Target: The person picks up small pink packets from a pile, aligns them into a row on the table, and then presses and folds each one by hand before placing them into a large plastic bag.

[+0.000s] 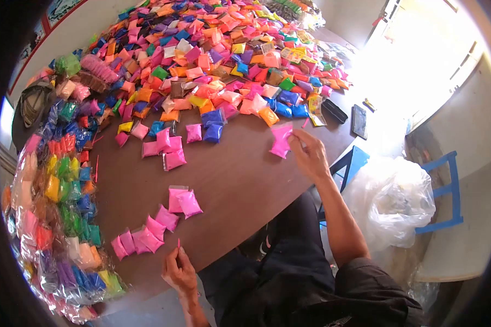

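My right hand (310, 155) pinches the edge of a small clear bag with pink filling (281, 141), at the right part of the brown table. Close to the table's front edge, my left hand (180, 272) is closed on a thin pink stick (179, 244), whose tip pokes up above the fingers. Just beyond the left hand lies a row of pink packets (147, 238), partly overlapping, with two more pink packets (184, 201) at its upper end. Farther back sits another small cluster of pink packets (169, 150).
A large heap of multicoloured packets (218, 60) covers the back. Bundled packets in clear plastic (65, 201) line the left side. A black case (334, 111) and a phone (359, 121) lie at right. A plastic bag (390, 199) hangs by a blue chair (447, 191).
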Demonstrator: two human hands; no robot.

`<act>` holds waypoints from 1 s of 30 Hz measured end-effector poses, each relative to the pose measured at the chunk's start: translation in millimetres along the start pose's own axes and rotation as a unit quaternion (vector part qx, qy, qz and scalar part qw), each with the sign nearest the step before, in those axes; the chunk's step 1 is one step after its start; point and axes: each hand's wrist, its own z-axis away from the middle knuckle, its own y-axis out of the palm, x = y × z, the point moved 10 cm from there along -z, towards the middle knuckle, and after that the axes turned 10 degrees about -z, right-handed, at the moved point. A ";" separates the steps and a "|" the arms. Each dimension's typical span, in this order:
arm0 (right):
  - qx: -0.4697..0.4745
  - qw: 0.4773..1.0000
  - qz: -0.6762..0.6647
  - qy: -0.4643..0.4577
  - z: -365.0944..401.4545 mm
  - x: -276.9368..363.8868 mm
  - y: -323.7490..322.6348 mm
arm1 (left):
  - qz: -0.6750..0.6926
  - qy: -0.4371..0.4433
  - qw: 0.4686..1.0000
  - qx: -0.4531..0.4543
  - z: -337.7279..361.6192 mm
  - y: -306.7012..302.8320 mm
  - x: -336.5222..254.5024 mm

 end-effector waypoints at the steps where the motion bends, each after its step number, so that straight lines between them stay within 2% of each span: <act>1: 0.051 0.998 -0.042 0.012 8.4 0.5 14.4 | 0.001 -0.001 1.000 0.002 0.4 -1.0 0.6; 3: 0.154 0.979 -0.131 0.037 35.1 0.2 48.3 | -0.003 0.004 1.000 -0.003 -1.3 -3.1 -3.5; 6: 0.240 0.955 -0.175 0.002 74.9 2.4 100.9 | -0.006 0.007 1.000 0.000 -3.7 -5.5 -4.3; 9: 0.272 0.962 -0.034 -0.022 95.6 12.8 111.3 | -0.001 -0.013 1.000 0.017 -5.7 -5.1 -6.5; 10: 0.260 0.963 0.053 -0.049 97.4 15.4 109.2 | -0.003 -0.014 1.000 0.021 -6.2 -5.1 -7.3; 13: 0.202 0.961 0.178 -0.055 99.7 23.5 93.6 | -0.002 -0.017 1.000 0.019 -2.3 -3.2 -3.6; 16: 0.128 0.970 0.134 -0.158 104.7 31.3 77.3 | 0.000 -0.017 1.000 0.014 0.2 -1.4 -0.2; 19: 0.162 0.930 0.157 -0.292 126.5 53.9 83.2 | 0.000 -0.011 1.000 0.017 -3.1 -4.3 -3.8; 22: 0.228 0.908 0.184 -0.298 139.4 43.4 99.0 | 0.007 -0.006 1.000 0.019 -3.3 -3.5 -4.6; 28: 0.255 0.895 0.253 -0.264 136.1 37.2 112.0 | -0.002 -0.004 1.000 0.024 -4.1 -3.0 -3.9; 30: 0.222 0.888 0.273 -0.298 142.3 46.8 110.6 | -0.010 0.003 1.000 0.023 -5.7 -3.1 -3.9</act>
